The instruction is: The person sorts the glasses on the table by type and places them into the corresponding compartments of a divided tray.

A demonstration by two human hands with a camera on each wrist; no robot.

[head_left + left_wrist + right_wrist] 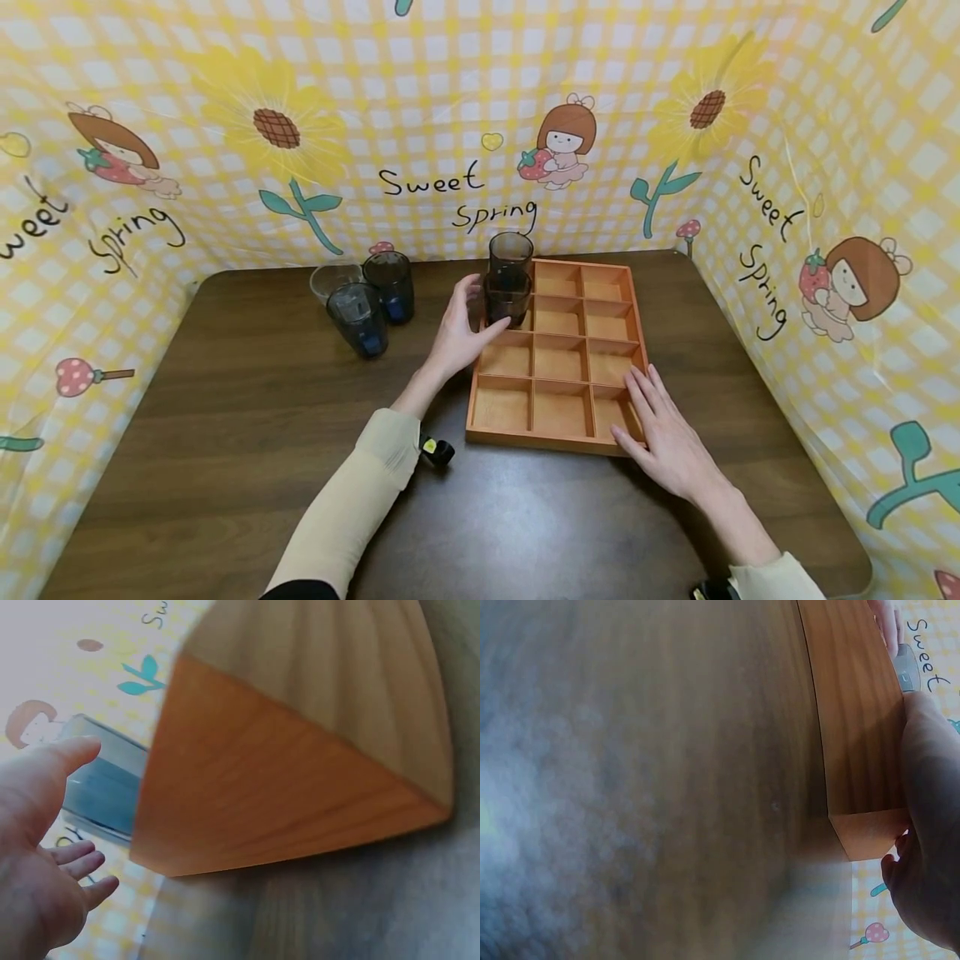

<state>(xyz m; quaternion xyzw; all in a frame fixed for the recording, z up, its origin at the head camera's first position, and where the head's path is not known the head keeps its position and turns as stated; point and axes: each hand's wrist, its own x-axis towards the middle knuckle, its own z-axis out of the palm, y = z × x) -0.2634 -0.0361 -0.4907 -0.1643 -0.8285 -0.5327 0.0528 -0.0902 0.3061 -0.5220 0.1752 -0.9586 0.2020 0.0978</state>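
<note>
I see the left hand (456, 335) loosely spread around the front smoked-glass tumbler (507, 297) in the left column of the divided tray (543, 441); a careless brush could tip it. Pushing, the straight-fingered right hand (671, 446) could jolt the tray.

Seen from the head, the left forearm (358, 500) slants in from 7 o'clock, sleeved to the bare wrist (422, 390). The left hand (457, 335) sits just below centre, its fingers reaching toward 1 o'clock and its thumb (491, 334) toward 2 — spread well apart, as the left wrist view confirms. The right forearm (733, 517) enters from between 4 and 5 o'clock, bare near the wrist. The right hand (670, 446) lies back upward, long fingers toward 11 o'clock, thumb angled off toward 10 — nearly straight, relaxed.
</note>
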